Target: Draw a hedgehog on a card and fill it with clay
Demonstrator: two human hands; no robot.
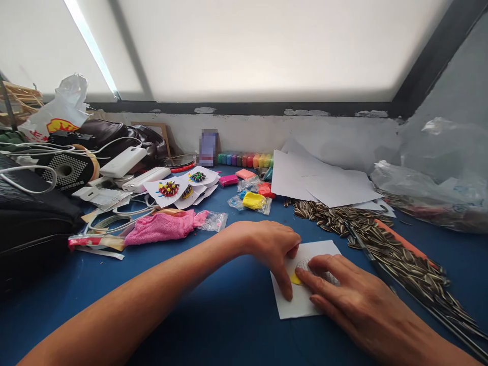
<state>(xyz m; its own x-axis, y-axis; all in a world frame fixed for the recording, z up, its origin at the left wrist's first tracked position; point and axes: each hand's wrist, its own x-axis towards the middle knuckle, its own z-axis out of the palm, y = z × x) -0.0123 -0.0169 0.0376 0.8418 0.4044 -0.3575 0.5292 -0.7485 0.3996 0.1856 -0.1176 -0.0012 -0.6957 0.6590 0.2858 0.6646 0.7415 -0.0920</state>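
Note:
A white sheet of paper [292, 304] with a printed outline drawing [304, 264] lies on the blue table in front of me. On the drawing's left side sits a small patch of yellow clay [295, 278]. My left hand [271, 248] rests on the sheet's left part, thumb stretched down and apart from the other fingers, which are partly curled. From the right, my right hand [348, 287] reaches over the sheet with spread fingers. Its index fingertip touches the yellow clay, and the hand covers part of the drawing.
Striped sunflower seeds [404, 259] are heaped at right beside white sheets [320, 175]. Farther back lie a yellow clay pack [254, 200] and a row of coloured clay [246, 160]. At left are decorated paper pieces [168, 191], a pink cloth [160, 229], cables and a black bag [30, 218].

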